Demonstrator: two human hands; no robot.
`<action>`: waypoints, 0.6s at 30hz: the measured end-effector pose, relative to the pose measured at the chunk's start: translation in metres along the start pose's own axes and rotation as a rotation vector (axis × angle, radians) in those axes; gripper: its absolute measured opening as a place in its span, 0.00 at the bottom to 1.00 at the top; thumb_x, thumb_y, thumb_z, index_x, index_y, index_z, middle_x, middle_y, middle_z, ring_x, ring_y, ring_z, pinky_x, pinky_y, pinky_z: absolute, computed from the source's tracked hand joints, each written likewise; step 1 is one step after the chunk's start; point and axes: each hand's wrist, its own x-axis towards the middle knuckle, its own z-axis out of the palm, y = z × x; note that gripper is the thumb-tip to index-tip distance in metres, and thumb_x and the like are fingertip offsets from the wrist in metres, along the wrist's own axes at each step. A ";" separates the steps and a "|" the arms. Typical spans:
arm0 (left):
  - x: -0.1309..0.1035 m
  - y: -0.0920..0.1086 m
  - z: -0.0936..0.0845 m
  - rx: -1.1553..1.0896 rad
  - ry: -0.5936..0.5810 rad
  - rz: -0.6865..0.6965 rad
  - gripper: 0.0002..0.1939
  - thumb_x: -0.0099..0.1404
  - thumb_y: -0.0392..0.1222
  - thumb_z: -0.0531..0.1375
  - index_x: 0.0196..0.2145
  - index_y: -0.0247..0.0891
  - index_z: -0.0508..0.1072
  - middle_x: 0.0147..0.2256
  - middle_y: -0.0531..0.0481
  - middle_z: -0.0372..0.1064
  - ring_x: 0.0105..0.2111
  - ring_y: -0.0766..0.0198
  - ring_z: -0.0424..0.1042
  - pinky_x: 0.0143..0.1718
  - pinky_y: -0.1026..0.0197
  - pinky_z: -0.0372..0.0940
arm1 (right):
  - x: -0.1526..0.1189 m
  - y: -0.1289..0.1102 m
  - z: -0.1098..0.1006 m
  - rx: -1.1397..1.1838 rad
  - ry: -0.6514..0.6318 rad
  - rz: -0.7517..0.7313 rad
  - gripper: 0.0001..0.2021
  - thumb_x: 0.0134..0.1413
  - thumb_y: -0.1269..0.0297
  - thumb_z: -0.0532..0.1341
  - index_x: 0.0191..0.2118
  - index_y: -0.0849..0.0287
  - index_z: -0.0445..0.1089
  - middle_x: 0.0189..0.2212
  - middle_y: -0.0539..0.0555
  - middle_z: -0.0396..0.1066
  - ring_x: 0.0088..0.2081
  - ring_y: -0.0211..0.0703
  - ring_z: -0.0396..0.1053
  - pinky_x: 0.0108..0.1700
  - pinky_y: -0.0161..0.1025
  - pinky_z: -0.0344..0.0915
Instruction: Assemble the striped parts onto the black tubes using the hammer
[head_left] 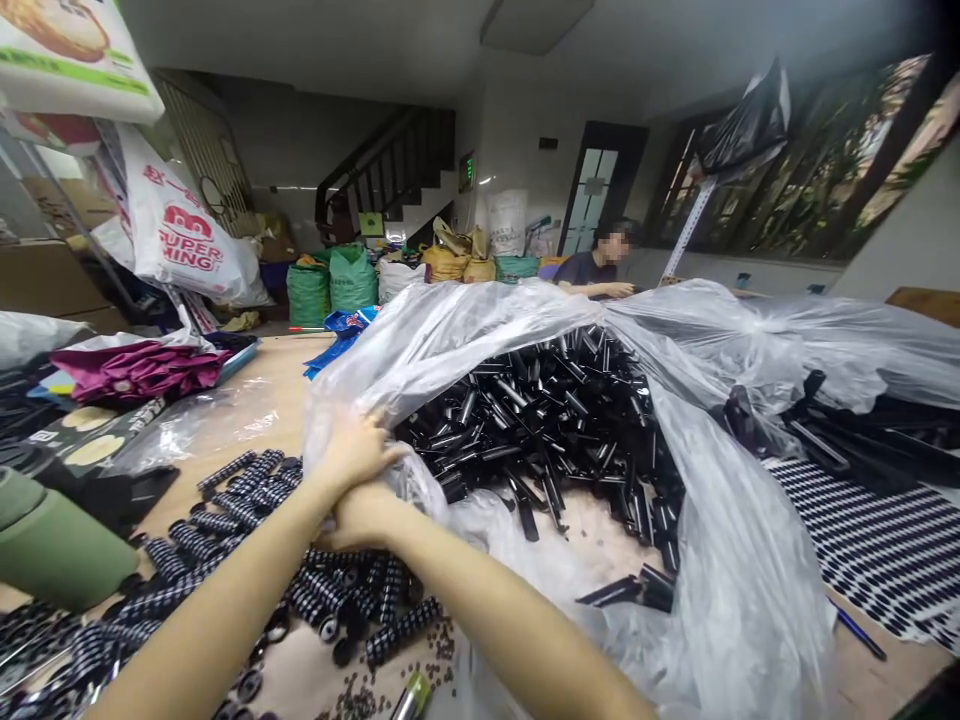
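A large clear plastic bag [750, 520] lies open on the table, with a heap of glossy black plastic pieces [525, 410] inside it. At the bag's left edge, my left hand [349, 450] is closed on the plastic, slightly blurred. Just below and touching it, my right hand [367, 515] is also closed on the bag's edge, its fingers partly hidden. Patterned black-and-white rollers [322, 590] are piled beneath and left of both hands. Small dark beads [435, 660] are scattered near the front edge.
A green cup [64, 545] stands at the left, near a magenta folded umbrella [146, 370]. A striped sheet [870, 540] and a blue pen [859, 632] lie at the right. Behind the table sits another person [592, 268], with full sacks [352, 280] further left.
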 end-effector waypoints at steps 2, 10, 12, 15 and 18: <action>0.001 -0.026 0.010 0.161 -0.028 -0.179 0.16 0.58 0.48 0.52 0.31 0.35 0.74 0.39 0.37 0.69 0.44 0.47 0.65 0.52 0.34 0.33 | 0.001 0.020 -0.015 -0.040 0.022 0.077 0.13 0.51 0.60 0.52 0.37 0.58 0.69 0.36 0.49 0.71 0.37 0.40 0.65 0.41 0.35 0.60; -0.045 -0.020 0.041 0.446 0.263 -0.264 0.16 0.61 0.40 0.46 0.38 0.38 0.73 0.46 0.39 0.65 0.48 0.51 0.60 0.53 0.36 0.34 | 0.052 0.076 -0.028 -0.450 -0.062 0.263 0.20 0.48 0.62 0.58 0.50 0.55 0.60 0.57 0.58 0.50 0.58 0.55 0.42 0.55 0.63 0.32; -0.053 0.006 0.041 0.468 0.299 -0.359 0.18 0.62 0.41 0.45 0.40 0.36 0.72 0.44 0.37 0.65 0.48 0.48 0.59 0.50 0.32 0.34 | 0.065 0.084 -0.019 -0.463 -0.092 0.305 0.17 0.53 0.66 0.54 0.50 0.52 0.61 0.57 0.56 0.51 0.59 0.58 0.41 0.52 0.67 0.32; -0.061 0.033 0.037 0.454 0.320 -0.411 0.21 0.62 0.47 0.45 0.45 0.34 0.69 0.46 0.34 0.63 0.49 0.46 0.56 0.49 0.30 0.33 | 0.071 0.099 -0.018 -0.468 -0.046 0.431 0.18 0.56 0.74 0.47 0.51 0.55 0.60 0.53 0.59 0.57 0.56 0.60 0.47 0.48 0.71 0.39; -0.073 0.045 0.031 0.395 0.338 -0.359 0.22 0.61 0.49 0.46 0.47 0.35 0.67 0.48 0.34 0.60 0.51 0.46 0.54 0.50 0.32 0.34 | 0.059 0.112 -0.025 -0.486 -0.001 0.479 0.21 0.54 0.77 0.46 0.52 0.54 0.59 0.53 0.59 0.56 0.53 0.59 0.53 0.46 0.70 0.46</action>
